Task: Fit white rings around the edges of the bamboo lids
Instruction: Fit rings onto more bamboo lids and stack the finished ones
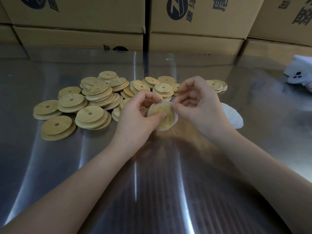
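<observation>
Two hands (136,114), dozens of bamboo lids (91,114)

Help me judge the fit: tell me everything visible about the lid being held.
The held lid is a round, pale bamboo disc, tilted with one face toward the camera, above the steel table. The left hand grips it, thumb on its face. A white ring circles its right and lower edge; the right hand pinches that ring at the top.
</observation>
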